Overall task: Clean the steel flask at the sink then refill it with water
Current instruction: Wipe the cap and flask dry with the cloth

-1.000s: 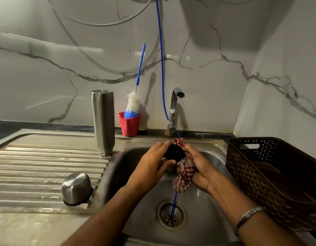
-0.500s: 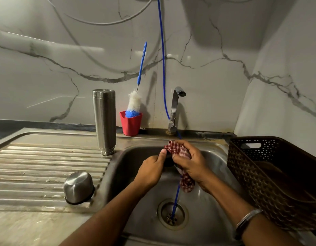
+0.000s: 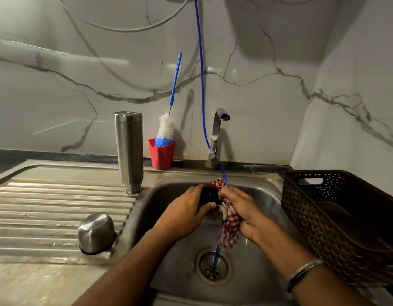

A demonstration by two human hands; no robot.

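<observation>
Gripping a small black stopper point(image 3: 209, 195) in left hand point(image 3: 186, 214); right hand point(image 3: 241, 208) clamped on checked cloth point(image 3: 229, 226), wiping over sink point(image 3: 264, 195), likely catching drips.

The steel flask point(image 3: 128, 151) stands inverted on the drainboard, its steel cup point(image 3: 96, 233) overturned nearby.

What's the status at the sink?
Left hand grips black stopper; right hand wipes it with checked cloth. Flask upside down on drainboard. Nothing in the way.
</observation>
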